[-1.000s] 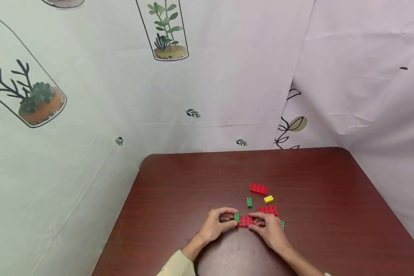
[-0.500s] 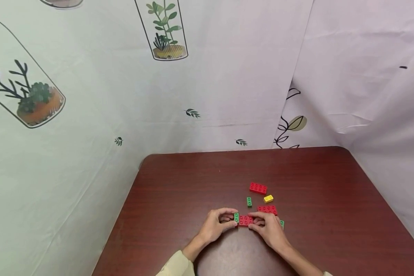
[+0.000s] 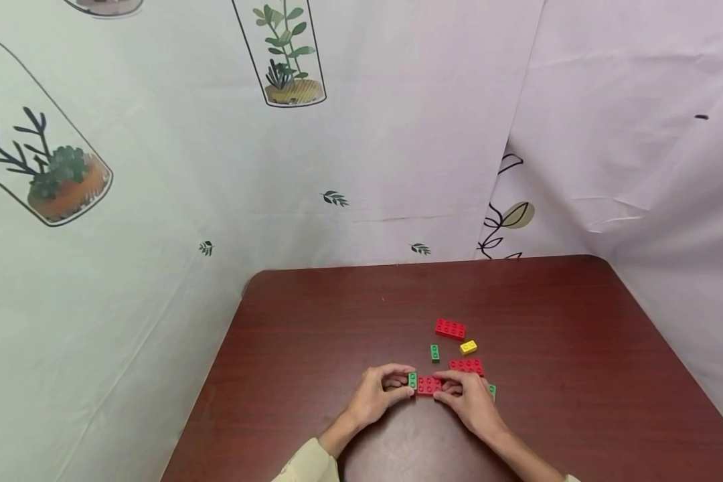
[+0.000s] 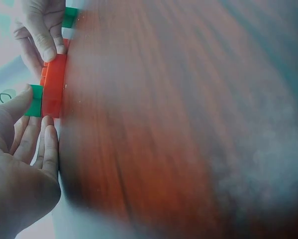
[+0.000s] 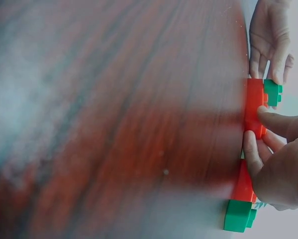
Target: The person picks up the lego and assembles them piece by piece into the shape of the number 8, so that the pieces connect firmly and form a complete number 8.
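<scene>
A red toy brick (image 3: 428,386) lies on the table between the two hands, and a small green brick (image 3: 412,381) sits on top of its left end. My left hand (image 3: 371,396) pinches the green brick between thumb and fingers; in the left wrist view its other fingertips reach the end of the red brick (image 4: 54,84). My right hand (image 3: 471,404) grips the right end of the red brick, thumb on the near side and fingers on the far side. The right wrist view shows the green brick (image 5: 272,93) flush against the studded side of the red one.
Beyond the hands lie another red brick (image 3: 450,329), a small yellow brick (image 3: 468,347) and a small green brick (image 3: 435,353). A further red brick (image 3: 466,366) and a green brick (image 3: 492,392) are partly behind the right hand. Cloth walls border the brown table (image 3: 313,321).
Both hands keep their hold on the bricks, and the loose bricks stay in place. Only the head view has shifted very slightly.
</scene>
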### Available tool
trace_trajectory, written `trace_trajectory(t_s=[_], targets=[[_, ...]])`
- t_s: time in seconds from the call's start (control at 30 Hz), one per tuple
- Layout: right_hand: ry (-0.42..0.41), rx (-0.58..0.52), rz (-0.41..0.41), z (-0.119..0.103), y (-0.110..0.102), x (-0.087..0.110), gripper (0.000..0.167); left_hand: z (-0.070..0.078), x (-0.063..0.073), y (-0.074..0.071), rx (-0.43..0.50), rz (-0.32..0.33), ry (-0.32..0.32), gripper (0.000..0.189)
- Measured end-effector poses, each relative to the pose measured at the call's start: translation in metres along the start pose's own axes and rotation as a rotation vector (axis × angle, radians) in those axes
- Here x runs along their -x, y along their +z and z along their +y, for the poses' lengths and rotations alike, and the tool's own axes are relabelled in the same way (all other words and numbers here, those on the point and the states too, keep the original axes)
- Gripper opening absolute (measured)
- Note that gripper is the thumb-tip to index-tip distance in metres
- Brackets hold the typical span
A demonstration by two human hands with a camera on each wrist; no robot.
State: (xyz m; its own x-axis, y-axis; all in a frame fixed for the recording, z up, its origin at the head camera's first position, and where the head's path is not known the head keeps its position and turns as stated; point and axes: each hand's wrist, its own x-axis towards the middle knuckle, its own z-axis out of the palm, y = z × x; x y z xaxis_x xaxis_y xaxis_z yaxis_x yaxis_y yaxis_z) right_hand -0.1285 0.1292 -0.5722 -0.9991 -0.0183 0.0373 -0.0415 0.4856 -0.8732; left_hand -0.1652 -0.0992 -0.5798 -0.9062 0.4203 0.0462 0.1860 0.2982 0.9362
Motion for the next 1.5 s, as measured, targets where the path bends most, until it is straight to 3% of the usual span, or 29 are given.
trace_trajectory(t_s=[0.63, 1.03, 1.27, 1.5], targets=[[0.002, -0.057, -0.008, -0.004, -0.003, 0.002, 0.035, -0.005, 0.001, 0.001, 0.017, 0.007, 0.013, 0.032], [-0.156, -0.096, 0.281, -0.003, -0.031, -0.015, 0.030, -0.008, 0.001, 0.001, 0.043, 0.013, 0.008, 0.033], [-0.030, -0.146, 0.374, 0.013, -0.042, -0.030, 0.038, -0.007, 0.001, 0.001, 0.044, 0.009, -0.018, 0.033], [0.066, -0.246, 0.381, 0.026, -0.045, -0.039, 0.042, -0.007, 0.000, 0.002, 0.046, 0.013, -0.011, 0.033]])
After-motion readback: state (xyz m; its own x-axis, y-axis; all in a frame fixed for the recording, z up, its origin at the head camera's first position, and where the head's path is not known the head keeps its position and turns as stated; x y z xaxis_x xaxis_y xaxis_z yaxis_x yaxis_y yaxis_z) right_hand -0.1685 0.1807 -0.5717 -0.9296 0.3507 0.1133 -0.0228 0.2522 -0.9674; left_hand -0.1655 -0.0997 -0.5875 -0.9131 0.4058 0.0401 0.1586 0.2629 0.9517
